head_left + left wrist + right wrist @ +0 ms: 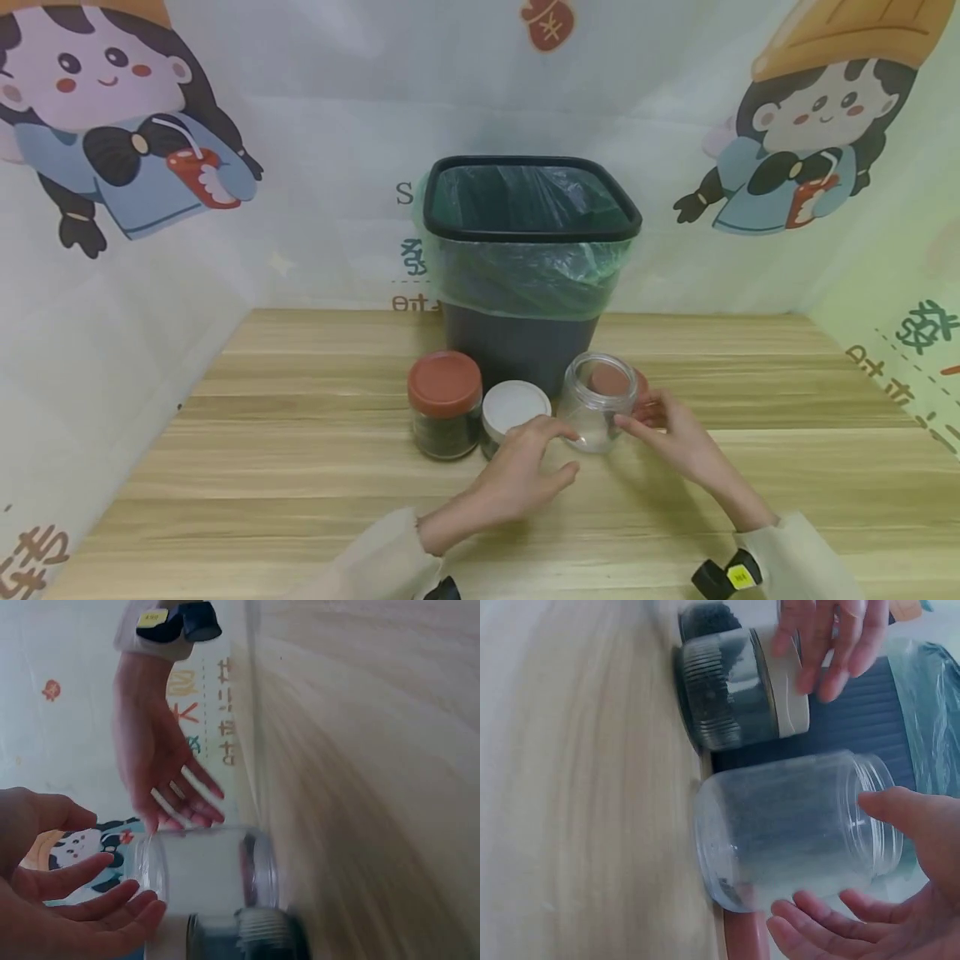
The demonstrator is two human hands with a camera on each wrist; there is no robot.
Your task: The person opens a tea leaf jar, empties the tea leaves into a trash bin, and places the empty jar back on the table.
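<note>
An uncapped clear jar [596, 408] stands upright on the wooden table. My right hand [671, 433] is at its right side, thumb near the threaded neck and fingers spread along the wall in the right wrist view. Left of the jar, my left hand [517, 479] is held with fingers extended and thumb apart, gripping nothing. Its fingers overlap a white-lidded jar [731, 690] with dark contents. A reddish-brown lid [640, 385] shows behind the clear jar, partly through its glass.
A jar with a reddish-brown lid [445, 408] stands at the left of the row. Close behind the jars is a dark bin [525, 342] lined with a green plastic bag [525, 279]. A printed cloth [322, 167] hangs along the table's back and sides.
</note>
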